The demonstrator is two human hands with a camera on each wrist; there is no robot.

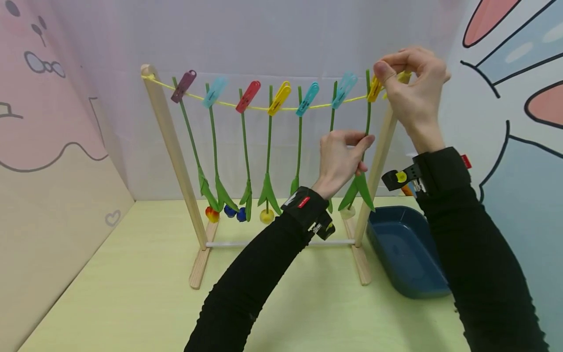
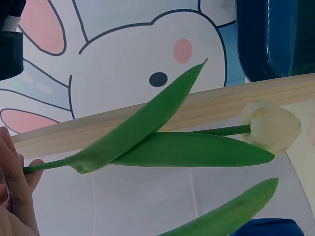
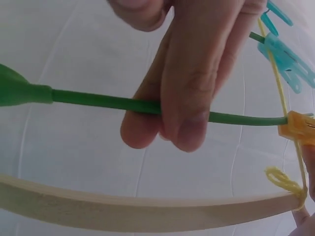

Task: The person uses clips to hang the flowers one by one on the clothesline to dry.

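Observation:
My left hand (image 1: pixel 340 156) holds the green stem of an artificial white tulip (image 2: pixel 275 127), which hangs bloom down at the right end of the yellow string. In the right wrist view the stem passes between the left hand's fingers (image 3: pixel 189 73). At the top right, my right hand (image 1: pixel 415 88) pinches a yellow-orange clothespin (image 1: pixel 375 89) between thumb and fingers. That clothespin sits on the string at the stem's upper end (image 3: pixel 246 119). Two long green leaves (image 2: pixel 142 120) spread from the tulip's stem.
Other tulips hang upside down from purple (image 1: pixel 184 86), light blue (image 1: pixel 215 92), red (image 1: pixel 248 97), yellow (image 1: pixel 279 98) and blue clothespins (image 1: pixel 307 99). Wooden posts (image 1: pixel 176 156) hold the string. A dark blue basin (image 1: pixel 406 254) stands right of the rack on the pale yellow table (image 1: pixel 119 293).

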